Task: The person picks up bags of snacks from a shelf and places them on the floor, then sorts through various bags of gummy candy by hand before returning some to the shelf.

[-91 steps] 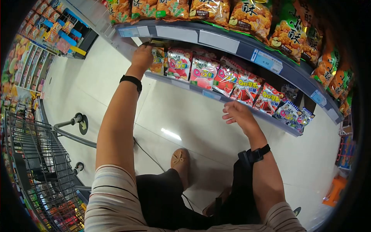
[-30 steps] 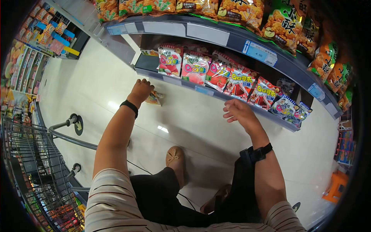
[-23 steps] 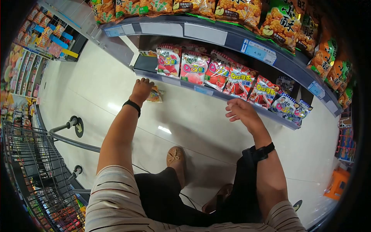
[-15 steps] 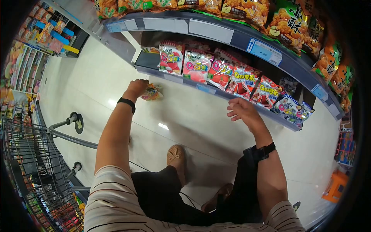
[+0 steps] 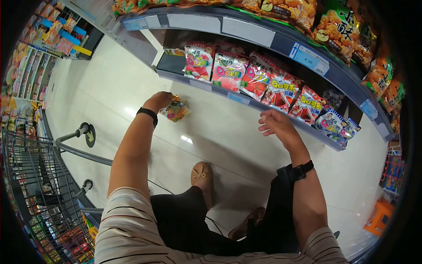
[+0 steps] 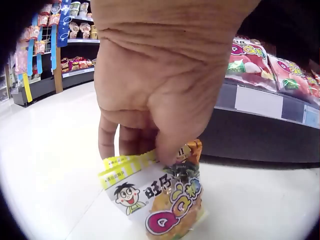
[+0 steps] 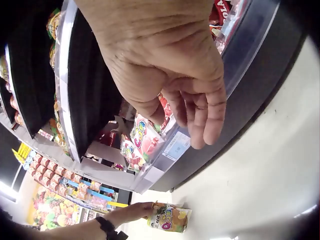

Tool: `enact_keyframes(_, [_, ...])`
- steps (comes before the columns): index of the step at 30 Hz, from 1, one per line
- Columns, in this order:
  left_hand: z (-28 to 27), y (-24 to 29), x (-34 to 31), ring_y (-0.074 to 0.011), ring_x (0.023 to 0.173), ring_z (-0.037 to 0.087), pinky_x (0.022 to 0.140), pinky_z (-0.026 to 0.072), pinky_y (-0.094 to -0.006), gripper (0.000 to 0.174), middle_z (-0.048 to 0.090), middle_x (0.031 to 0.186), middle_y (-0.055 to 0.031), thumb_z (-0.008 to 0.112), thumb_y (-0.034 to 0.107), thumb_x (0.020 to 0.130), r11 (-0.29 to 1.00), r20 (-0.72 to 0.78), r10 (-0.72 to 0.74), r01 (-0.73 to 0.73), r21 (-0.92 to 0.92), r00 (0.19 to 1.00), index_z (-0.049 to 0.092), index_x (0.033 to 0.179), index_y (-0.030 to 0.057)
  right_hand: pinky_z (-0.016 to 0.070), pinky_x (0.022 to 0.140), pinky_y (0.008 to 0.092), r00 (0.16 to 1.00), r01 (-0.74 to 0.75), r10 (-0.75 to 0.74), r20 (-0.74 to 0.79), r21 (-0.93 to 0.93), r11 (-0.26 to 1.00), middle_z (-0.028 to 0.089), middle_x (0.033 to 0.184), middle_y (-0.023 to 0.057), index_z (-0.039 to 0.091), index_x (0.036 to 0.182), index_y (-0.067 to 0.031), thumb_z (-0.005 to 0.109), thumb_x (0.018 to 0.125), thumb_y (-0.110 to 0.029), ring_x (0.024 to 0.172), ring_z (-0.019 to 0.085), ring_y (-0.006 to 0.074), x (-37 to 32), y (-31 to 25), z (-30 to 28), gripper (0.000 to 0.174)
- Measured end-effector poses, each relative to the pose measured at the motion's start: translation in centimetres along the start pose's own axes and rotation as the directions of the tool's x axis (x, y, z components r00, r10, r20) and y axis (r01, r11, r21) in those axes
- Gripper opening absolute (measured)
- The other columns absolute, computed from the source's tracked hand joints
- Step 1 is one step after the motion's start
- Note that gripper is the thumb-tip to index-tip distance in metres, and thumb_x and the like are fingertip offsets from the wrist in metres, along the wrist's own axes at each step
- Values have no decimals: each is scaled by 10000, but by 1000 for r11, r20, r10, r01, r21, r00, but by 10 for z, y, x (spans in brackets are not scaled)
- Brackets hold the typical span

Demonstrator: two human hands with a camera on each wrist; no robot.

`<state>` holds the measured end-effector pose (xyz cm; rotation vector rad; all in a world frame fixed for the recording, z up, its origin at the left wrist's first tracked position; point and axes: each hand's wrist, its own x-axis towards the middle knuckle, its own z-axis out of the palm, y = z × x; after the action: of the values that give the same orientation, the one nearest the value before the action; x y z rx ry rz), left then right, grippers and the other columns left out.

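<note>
My left hand [image 5: 159, 102] pinches a pineapple-yellow gummy candy bag [image 5: 175, 109] by its top edge. Over the floor, in front of the shelf's left end, the bag hangs with its printed face showing. From the left wrist view, the thumb lies across the front of the candy bag [image 6: 172, 200], and two yellow top edges overlap there. My right hand [image 5: 278, 127] hovers before the lower shelf with loosely bent fingers and nothing in them. Behind it, red and pink gummy bags [image 5: 281, 90] stand in a row. In the right wrist view the right hand's fingers [image 7: 201, 117] hang down, relaxed.
Large orange snack bags [image 5: 334, 28] fill the upper shelf, whose curved edge [image 5: 259, 35] overhangs the gummy bags. A wire shopping cart [image 5: 44, 189] stands at the left. An orange stool [image 5: 379, 216] is at the far right. Pale tiled floor [image 5: 228, 145] lies between feet and shelf.
My left hand has drawn the yellow candy bag off the lower shelf's left end and out over the floor. Since then the bag has turned to show more of its face. The right hand stays nearly still.
</note>
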<state>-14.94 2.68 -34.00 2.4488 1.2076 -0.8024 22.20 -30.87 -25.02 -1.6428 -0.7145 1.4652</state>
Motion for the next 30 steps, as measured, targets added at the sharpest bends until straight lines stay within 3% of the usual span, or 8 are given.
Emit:
enact_keyframes(6, [-17, 4, -30, -365, 1018, 679, 883, 547, -475, 346, 718, 1045, -174, 572, 356, 945, 998, -273, 56, -64, -19, 960, 686, 1094, 66, 552, 779, 315, 1000, -7, 7, 11, -1, 1000, 651, 1119, 125, 577, 1241, -12, 567, 996, -306, 951, 687, 204, -4, -2, -4, 383])
enact_keyframes(9, [-62, 10, -22, -363, 1010, 678, 861, 547, -480, 347, 710, 1057, -177, 622, 357, 920, 970, -251, -58, 113, 213, 966, 678, 1102, 67, 551, 778, 314, 1000, -7, 7, 12, 3, 1000, 651, 1112, 119, 578, 1242, -13, 570, 995, -303, 948, 687, 201, -4, -1, -6, 381])
enact_keyframes(11, [-113, 49, -48, -395, 948, 678, 813, 543, -481, 354, 711, 989, -191, 665, 362, 900, 998, -507, -46, 56, 5, 861, 671, 1078, 56, 550, 777, 313, 1000, -5, 5, 7, 6, 1000, 652, 1106, 116, 578, 1242, -13, 572, 994, -302, 942, 689, 201, -3, 1, -6, 381])
enact_keyframes(13, [-135, 66, -39, -420, 925, 667, 811, 536, -476, 394, 700, 967, -194, 666, 392, 904, 925, -784, 173, -371, -78, 597, 679, 1110, 56, 549, 776, 311, 1000, 3, -3, -3, 8, 1000, 652, 1102, 113, 577, 1241, -10, 574, 994, -302, 933, 691, 201, -3, 1, -4, 383])
enact_keyframes(15, [-149, 88, -22, -423, 990, 656, 860, 520, -467, 486, 699, 1019, -215, 674, 457, 889, 888, -868, 295, -449, 95, 399, 670, 1171, 60, 549, 778, 312, 1000, 9, -9, 8, 7, 1000, 652, 1102, 114, 577, 1241, -8, 574, 993, -301, 934, 691, 202, -2, 1, -1, 384])
enact_keyframes(18, [-170, 104, 12, -403, 1111, 633, 977, 481, -460, 641, 683, 1168, -223, 686, 595, 827, 980, -540, 201, -173, 103, 817, 667, 1239, 104, 549, 780, 312, 1000, 0, 0, 14, -15, 1000, 653, 1102, 116, 575, 1242, -6, 573, 993, -303, 938, 690, 205, -7, -2, -3, 388])
enact_keyframes(25, [-184, 110, 19, -393, 1217, 592, 1035, 452, -426, 846, 643, 1283, -236, 724, 663, 744, 960, -331, 161, -225, -164, 930, 592, 1366, 105, 551, 782, 314, 999, 1, 0, -42, 12, 1000, 657, 1105, 127, 577, 1244, -4, 570, 994, -314, 945, 689, 207, -14, 1, -20, 398])
enact_keyframes(30, [-179, 92, 24, -378, 1103, 657, 950, 499, -416, 596, 705, 1140, -230, 733, 490, 837, 944, -446, 185, -284, -166, 876, 684, 1216, 33, 555, 780, 312, 999, 7, -7, -38, -3, 1000, 657, 1115, 130, 577, 1245, 0, 570, 993, -315, 939, 693, 203, -16, -4, -18, 404])
